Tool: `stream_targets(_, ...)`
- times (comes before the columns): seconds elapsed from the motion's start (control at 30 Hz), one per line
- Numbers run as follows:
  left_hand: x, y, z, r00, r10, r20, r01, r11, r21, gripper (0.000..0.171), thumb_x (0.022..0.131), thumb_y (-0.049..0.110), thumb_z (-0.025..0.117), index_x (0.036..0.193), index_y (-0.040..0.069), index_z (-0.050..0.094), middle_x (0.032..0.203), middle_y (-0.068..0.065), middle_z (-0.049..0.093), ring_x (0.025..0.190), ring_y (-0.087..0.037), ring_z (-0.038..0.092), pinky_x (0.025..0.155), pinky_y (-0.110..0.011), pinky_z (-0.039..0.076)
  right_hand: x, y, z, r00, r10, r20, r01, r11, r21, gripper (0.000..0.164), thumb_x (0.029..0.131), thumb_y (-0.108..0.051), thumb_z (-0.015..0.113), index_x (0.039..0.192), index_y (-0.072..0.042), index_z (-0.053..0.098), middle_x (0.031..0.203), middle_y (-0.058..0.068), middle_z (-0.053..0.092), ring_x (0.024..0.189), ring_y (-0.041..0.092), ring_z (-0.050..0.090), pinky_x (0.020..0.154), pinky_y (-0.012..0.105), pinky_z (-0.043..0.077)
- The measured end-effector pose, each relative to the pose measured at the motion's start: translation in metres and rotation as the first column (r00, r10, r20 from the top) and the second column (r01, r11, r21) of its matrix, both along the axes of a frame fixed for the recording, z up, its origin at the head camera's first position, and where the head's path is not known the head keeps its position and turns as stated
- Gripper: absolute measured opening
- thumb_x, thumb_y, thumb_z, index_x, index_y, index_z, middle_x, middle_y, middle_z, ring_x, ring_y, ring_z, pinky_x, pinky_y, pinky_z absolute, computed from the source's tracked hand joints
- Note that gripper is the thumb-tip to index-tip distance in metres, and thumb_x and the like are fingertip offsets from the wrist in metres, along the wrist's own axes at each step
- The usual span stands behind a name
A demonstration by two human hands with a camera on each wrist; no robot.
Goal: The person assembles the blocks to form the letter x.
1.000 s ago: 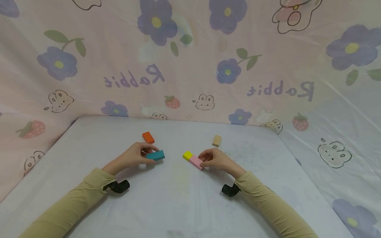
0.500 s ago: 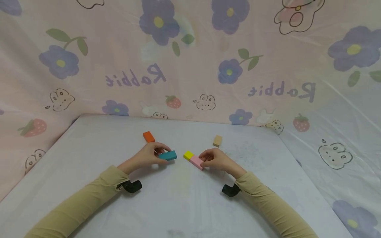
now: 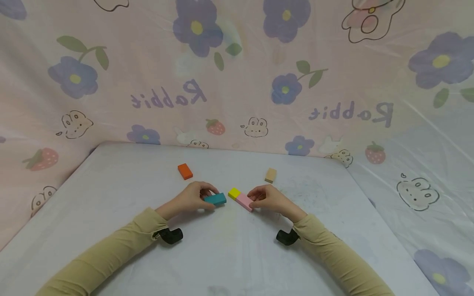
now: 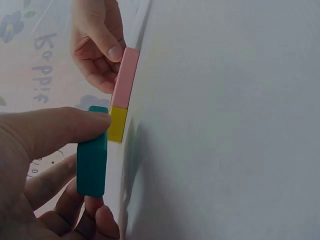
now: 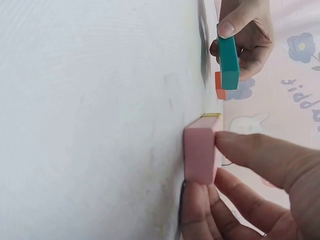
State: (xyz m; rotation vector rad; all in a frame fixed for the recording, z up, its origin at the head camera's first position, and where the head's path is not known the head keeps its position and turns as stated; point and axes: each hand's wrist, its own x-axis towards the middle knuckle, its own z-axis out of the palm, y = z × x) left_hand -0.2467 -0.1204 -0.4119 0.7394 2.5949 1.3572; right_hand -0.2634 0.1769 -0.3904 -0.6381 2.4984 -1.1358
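Head: left hand pinches teal block, just left of yellow block; right hand grips pink block, touching yellow block at its far-left end. Far backdrop reads "Rabbit" twice, mirrored.
Left wrist: teal block between thumb and fingers.
Right wrist: thumb and fingers on pink block.

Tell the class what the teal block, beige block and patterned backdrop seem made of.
Teal block: probably painted wood, smooth and evenly coloured, though plastic is possible.
Beige block: likely bare wood, matte, from its pale tan colour; no grain discernible.
Patterned backdrop: thin cloth or plastic sheet, faintly shiny, judging by its creases.
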Motion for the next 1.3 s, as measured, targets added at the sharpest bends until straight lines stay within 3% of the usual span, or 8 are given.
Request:
stream_targets(0.13, 0.002, 0.006, 0.000, 1.000, 0.004, -0.012, -0.004, 1.000, -0.005, 0.036, 0.072, 0.014, 0.084, 0.104, 0.008, 0.069, 0.086, 0.000, 0.060, 0.077, -0.017, 0.052, 0.068, -0.026, 0.047, 0.000, 0.000, 0.000, 1.000, -0.001, -0.004, 0.001, 1.000, 0.000, 0.030, 0.081, -0.013, 0.076, 0.107, -0.001, 0.068, 0.086, 0.002, 0.064, 0.075, 0.017, 0.056, 0.069, 0.029, 0.047)
stream_targets(0.67, 0.006, 0.026, -0.007, 0.992, 0.123, -0.034, -0.124, 0.991, -0.043, 0.034, 0.070, 0.011, 0.084, 0.101, 0.009, 0.070, 0.084, 0.001, 0.058, 0.080, -0.017, 0.051, 0.071, -0.029, 0.046, -0.001, 0.000, -0.001, 1.000, -0.008, -0.001, 0.008, 1.000, 0.007, 0.030, 0.081, -0.014, 0.077, 0.107, -0.002, 0.069, 0.086, 0.003, 0.063, 0.075, 0.018, 0.055, 0.069, 0.029, 0.047)
stream_targets(1.03, 0.008, 0.030, -0.007, 0.993, 0.111, -0.050, -0.114, 0.992, -0.059, 0.038, 0.068, 0.014, 0.087, 0.102, 0.009, 0.070, 0.085, 0.001, 0.058, 0.080, -0.016, 0.051, 0.072, -0.030, 0.046, -0.001, 0.000, -0.001, 1.000, 0.006, -0.011, -0.006, 1.000, 0.013, 0.030, 0.081, -0.013, 0.076, 0.108, -0.001, 0.068, 0.085, 0.002, 0.064, 0.074, 0.017, 0.055, 0.068, 0.029, 0.048)
stream_targets(1.3, 0.007, 0.023, 0.000, 0.997, 0.076, 0.027, -0.074, 0.996, -0.049, 0.042, 0.066, 0.014, 0.089, 0.103, 0.008, 0.070, 0.089, 0.001, 0.062, 0.081, -0.018, 0.055, 0.073, -0.030, 0.049, -0.002, 0.001, -0.001, 1.000, 0.008, -0.010, -0.008, 1.000, 0.015, 0.030, 0.082, -0.013, 0.076, 0.108, -0.001, 0.068, 0.086, 0.002, 0.063, 0.075, 0.017, 0.055, 0.068, 0.029, 0.048)
